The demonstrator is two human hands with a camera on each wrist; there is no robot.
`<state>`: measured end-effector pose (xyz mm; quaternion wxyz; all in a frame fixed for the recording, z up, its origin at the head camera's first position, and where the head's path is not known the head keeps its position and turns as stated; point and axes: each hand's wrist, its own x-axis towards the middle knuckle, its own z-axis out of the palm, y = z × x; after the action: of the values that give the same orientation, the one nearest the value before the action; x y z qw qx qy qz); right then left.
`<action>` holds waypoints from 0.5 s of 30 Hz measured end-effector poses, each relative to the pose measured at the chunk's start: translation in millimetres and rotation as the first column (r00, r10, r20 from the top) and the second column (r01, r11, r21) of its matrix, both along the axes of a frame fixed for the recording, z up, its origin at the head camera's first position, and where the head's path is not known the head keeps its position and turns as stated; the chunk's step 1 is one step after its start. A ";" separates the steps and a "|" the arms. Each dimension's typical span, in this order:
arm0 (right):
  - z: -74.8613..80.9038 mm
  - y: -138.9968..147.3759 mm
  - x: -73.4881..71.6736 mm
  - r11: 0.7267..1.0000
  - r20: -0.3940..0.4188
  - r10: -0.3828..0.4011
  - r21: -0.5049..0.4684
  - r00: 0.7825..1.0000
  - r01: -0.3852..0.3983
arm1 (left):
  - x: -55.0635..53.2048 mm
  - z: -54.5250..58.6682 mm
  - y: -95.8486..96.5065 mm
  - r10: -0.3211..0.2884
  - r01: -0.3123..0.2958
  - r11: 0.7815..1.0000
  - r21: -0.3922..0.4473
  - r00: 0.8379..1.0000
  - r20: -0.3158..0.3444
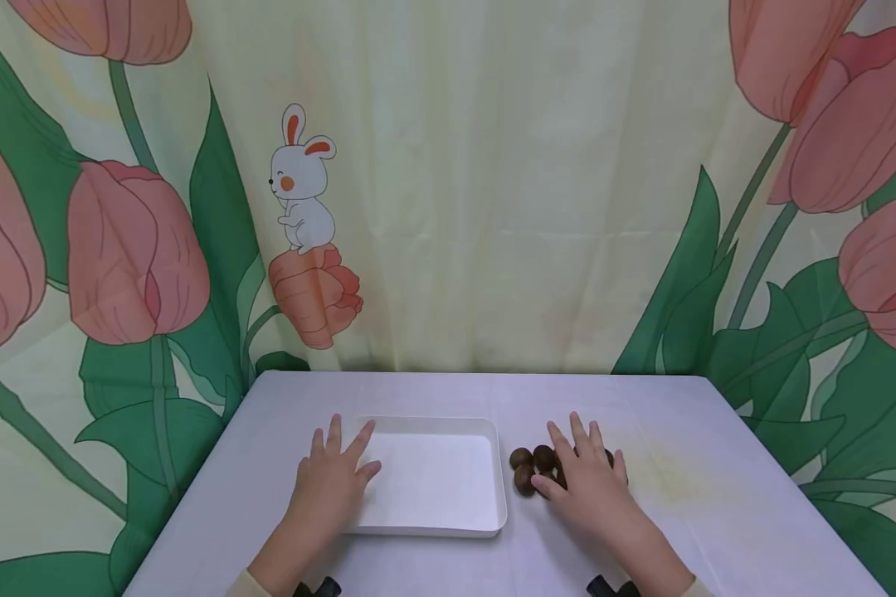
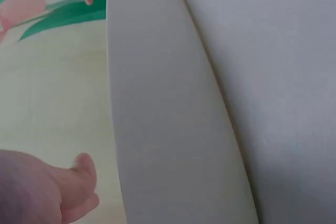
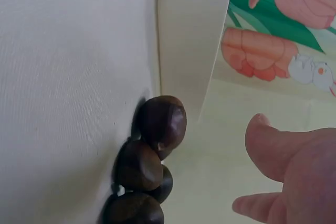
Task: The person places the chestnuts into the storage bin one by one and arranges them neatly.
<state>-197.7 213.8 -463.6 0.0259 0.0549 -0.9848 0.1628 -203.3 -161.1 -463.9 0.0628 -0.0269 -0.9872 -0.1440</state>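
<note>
A white rectangular tray [image 1: 433, 481] lies on the table, its inside bare. My left hand [image 1: 333, 481] hovers at the tray's left side with fingers spread, holding nothing; in the left wrist view its thumb [image 2: 80, 177] stands clear of the tray wall [image 2: 163, 103]. To the right of the tray sits a cluster of several dark brown, glossy chestnuts [image 1: 524, 481]. Over them is my right hand [image 1: 590, 481], fingers spread, hiding part of the group. The right wrist view shows the chestnuts [image 3: 164, 121] beside the tray wall, apart from the right thumb [image 3: 262, 142].
A white cloth covers the table [image 1: 687, 514], with a faint yellowish stain on the right. Behind its far edge hangs a curtain [image 1: 493, 207] printed with tulips and a rabbit. Dark wrist-worn gear [image 1: 317, 589] shows below the left hand.
</note>
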 end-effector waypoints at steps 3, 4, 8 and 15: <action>0.6 4.4 -3.0 1.000 -0.008 0.016 -0.014 1.000 -0.016 | -1.1 3.0 -7.5 -0.007 0.008 0.999 0.047 1.000 -0.014; 0.8 5.9 -4.3 0.999 -0.008 0.021 -0.026 1.000 -0.021 | -1.7 4.0 -9.9 -0.005 0.006 0.997 0.075 1.000 -0.010; 2.7 12.3 -8.0 0.994 0.000 0.039 -0.105 0.999 -0.038 | -5.3 6.0 -18.0 0.026 -0.034 0.977 0.208 0.999 0.041; 5.8 23.1 -10.5 0.975 -0.020 0.047 -0.217 0.999 -0.051 | -9.9 7.1 -30.3 0.088 -0.119 0.930 0.349 0.991 0.104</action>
<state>-208.2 236.9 -457.8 0.0349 0.0772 -0.9592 0.2699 -213.2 -191.3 -456.9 0.0311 0.0434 -0.9470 -0.3168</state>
